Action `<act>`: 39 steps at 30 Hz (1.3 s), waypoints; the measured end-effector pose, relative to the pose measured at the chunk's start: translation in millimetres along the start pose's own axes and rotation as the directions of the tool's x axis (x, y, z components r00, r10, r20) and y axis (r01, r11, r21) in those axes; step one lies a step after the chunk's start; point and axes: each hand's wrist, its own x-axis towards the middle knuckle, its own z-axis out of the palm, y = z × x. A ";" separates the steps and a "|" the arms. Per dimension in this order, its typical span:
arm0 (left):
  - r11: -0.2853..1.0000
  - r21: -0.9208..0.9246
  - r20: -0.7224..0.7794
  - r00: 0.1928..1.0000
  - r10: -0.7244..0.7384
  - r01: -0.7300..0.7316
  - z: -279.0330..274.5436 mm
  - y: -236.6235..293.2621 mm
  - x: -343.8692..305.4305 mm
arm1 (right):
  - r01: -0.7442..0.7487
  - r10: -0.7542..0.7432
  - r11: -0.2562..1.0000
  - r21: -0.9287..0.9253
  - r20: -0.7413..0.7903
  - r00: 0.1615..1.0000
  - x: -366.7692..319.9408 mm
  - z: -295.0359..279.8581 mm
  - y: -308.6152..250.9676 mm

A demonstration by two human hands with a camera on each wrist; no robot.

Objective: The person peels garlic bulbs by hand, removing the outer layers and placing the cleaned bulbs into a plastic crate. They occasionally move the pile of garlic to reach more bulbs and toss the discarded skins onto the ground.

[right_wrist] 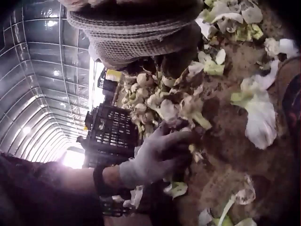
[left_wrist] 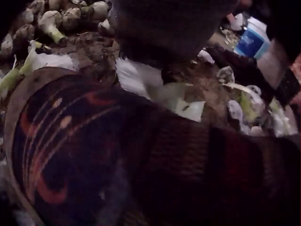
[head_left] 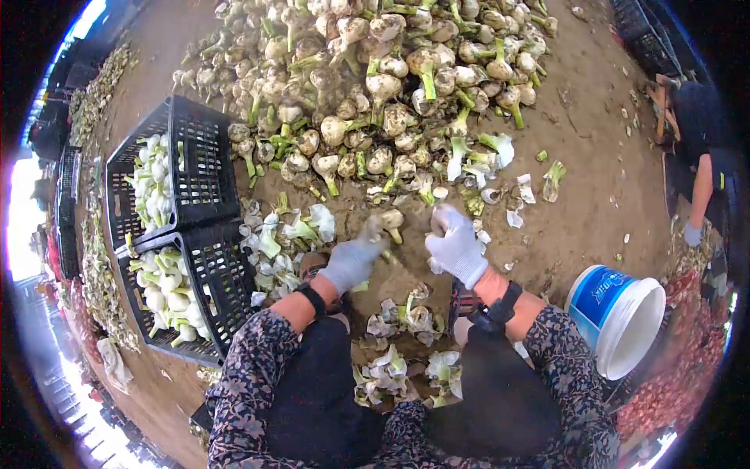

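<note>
Near the centre of the head view, just beside the fingertips of the gloved left hand (head_left: 348, 264): a pale bulb (head_left: 392, 218) with a short green stem (head_left: 396, 235). Left fingers blurred, reaching toward the bulb; cannot tell whether pinching or only touching. Right hand (head_left: 457, 248) apart from the left, fingers bent inward; cannot tell whether round anything.

Probably light, firm in the body, with papery skin apt to tear or slip under a glove, and a stem likely to bend. Best taken by the round sides, thumb against fingers; less surely by the stem. Press gently, to avoid bruising.

Mind the heap of bulbs (head_left: 383, 86) across the upper middle, loose at the lower edge and likely to roll if knocked. At left, watch the stiff rims of two black crates (head_left: 205, 141), close together; at lower right, the white bucket (head_left: 629, 328). Below the hands, scattered peelings (head_left: 387, 375) between the legs. Widest room over the soil (head_left: 594, 195) at right of centre.
</note>
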 end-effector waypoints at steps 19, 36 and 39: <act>0.674 -0.710 -0.485 0.837 -0.254 -0.206 -74.3 18.6 -39.2 | -0.204 -0.018 0.865 0.458 0.435 0.900 4.9 -1.1 -94.6; 0.822 -0.564 -0.488 0.836 -0.252 -0.082 -97.4 43.1 -47.6 | -0.014 -0.152 0.908 0.419 0.359 0.921 19.2 -5.6 -75.9; 0.696 -0.710 -0.440 0.839 -0.321 -0.106 -91.2 44.7 -44.9 | 0.093 -0.196 0.934 0.344 0.277 0.941 17.0 -12.0 -82.0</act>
